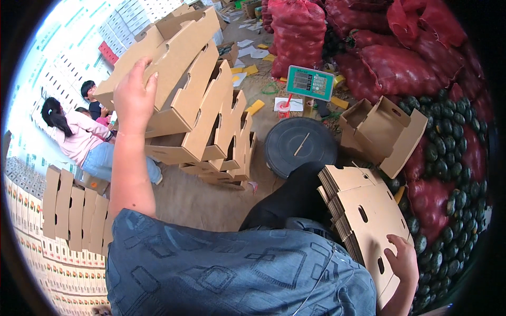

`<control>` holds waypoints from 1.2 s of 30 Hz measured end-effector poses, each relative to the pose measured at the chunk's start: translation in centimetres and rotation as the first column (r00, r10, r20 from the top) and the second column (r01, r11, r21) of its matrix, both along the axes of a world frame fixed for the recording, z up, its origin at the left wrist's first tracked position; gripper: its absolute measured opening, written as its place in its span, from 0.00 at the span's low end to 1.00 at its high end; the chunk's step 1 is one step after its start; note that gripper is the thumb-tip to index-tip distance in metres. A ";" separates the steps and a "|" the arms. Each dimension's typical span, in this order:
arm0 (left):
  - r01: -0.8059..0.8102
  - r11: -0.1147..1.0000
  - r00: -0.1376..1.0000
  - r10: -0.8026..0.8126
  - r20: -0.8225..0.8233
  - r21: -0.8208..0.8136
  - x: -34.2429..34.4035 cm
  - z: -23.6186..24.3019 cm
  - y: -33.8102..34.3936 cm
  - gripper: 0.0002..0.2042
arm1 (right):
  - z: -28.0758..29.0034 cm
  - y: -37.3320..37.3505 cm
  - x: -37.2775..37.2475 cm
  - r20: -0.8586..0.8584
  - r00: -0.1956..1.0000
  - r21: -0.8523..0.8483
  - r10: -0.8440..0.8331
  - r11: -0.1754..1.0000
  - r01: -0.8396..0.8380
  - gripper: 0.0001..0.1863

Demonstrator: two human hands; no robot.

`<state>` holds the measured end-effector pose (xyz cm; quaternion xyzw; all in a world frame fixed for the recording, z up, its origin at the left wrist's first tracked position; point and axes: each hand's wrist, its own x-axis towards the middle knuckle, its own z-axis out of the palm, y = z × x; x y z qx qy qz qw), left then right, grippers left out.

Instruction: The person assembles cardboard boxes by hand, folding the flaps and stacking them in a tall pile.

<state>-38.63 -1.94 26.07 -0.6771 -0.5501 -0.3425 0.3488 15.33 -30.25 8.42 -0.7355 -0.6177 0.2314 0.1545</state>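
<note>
At your far left, cardboard pieces stand upright in a row, near a person in a pink top. Your left hand lies on the outer wall of the top tray, fingers close together, thumb apart; I cannot tell whether it grips. That tray is ahead of you and leftward, its long axis slanting away to the right; your left hand is the nearer, your right well apart. Beneath it, the stack of cardboard trays rises in uneven tiers, no contents showing. Next comes a round black tub, lidded or upturned, its inside hidden. Closer in, folded cardboard blanks lie bundled, their long axis running toward you. Beyond them, an open carton shows bare cardboard inside, and red mesh sacks bulge with contents I cannot make out. Your right hand is over the bundle's near end, thumb and forefinger parted, pinching nothing visible; contact is unclear. Farthest right, dark green fruits lie heaped against the sacks.
</note>
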 end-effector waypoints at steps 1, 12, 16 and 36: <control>-0.028 0.999 1.000 0.028 -0.003 -0.024 0.1 0.1 -0.2 0.17 | -0.2 0.0 0.0 -0.006 1.000 -0.014 0.000 1.000 0.000 0.20; 0.039 0.979 0.992 -0.014 0.124 -0.202 3.5 -3.3 -5.9 0.18 | -0.8 -0.2 0.3 0.000 1.000 -0.076 -0.004 0.997 0.004 0.22; -0.006 0.918 0.998 0.031 0.056 -0.396 2.1 -4.8 -4.5 0.25 | -1.3 -0.1 0.3 -0.003 1.000 -0.098 0.014 0.995 -0.014 0.22; 0.052 0.996 0.995 -0.046 0.092 -0.068 4.5 -4.2 -5.4 0.24 | -2.3 -0.1 0.2 0.025 0.999 -0.167 0.037 0.985 -0.033 0.20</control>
